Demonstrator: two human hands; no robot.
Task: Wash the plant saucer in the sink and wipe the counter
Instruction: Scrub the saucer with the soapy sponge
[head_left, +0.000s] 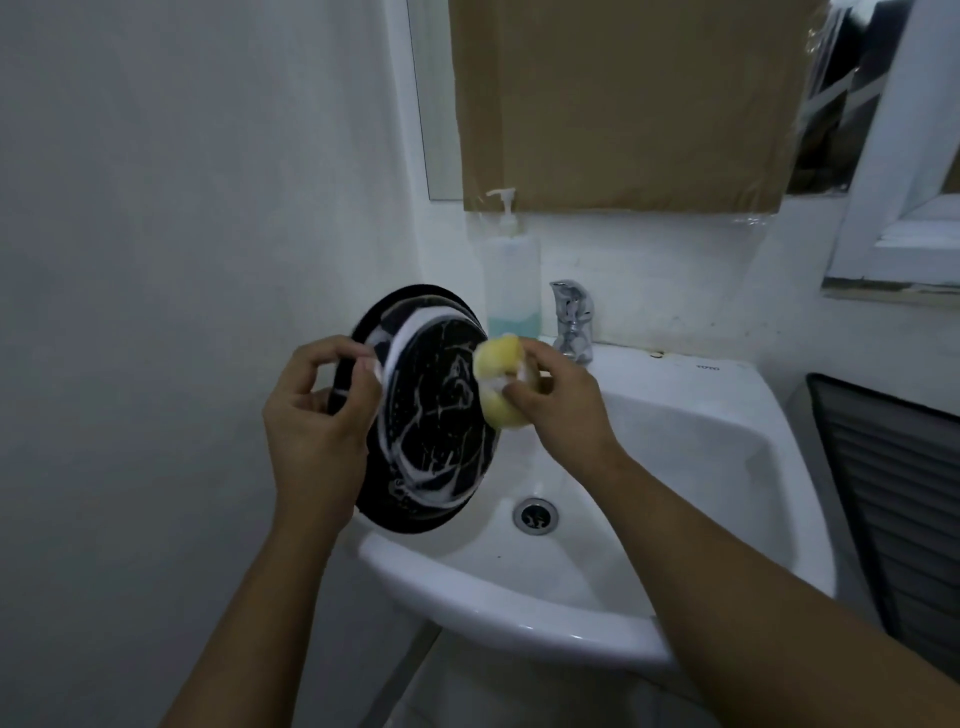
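- Step in hand: scrubbing. Saucer (431, 431) is tilted nearly on edge, held up between the two hands above the left rim of the sink (519, 613).
- Left hand (317, 415): fingers and thumb curled round the saucer's left rim, holding it clear of the basin.
- Right hand (561, 400): fingers closed on a yellow sponge (501, 384), which is pressed against the saucer's upper right edge.
- Foam is streaked across the dark face of the saucer, with a thick white band along the top rim. Looks soaped but not rinsed.
- Tap (571, 322) is just beyond the right hand and the soap bottle (511, 280) just behind the sponge. No water stream visible.
- Drain (535, 514) is below the right hand and looks open.
- My read: roughly mid-wash. Desk wipe not begun, and no desk surface in view besides the sink ledge.
- Next move calls for: finish the sponge pass over the rim, then free the right hand for the tap and swing the saucer right, under the spout.
- Watch: a soapy rim held one-handed will be slippery, so keep it low over the basin.
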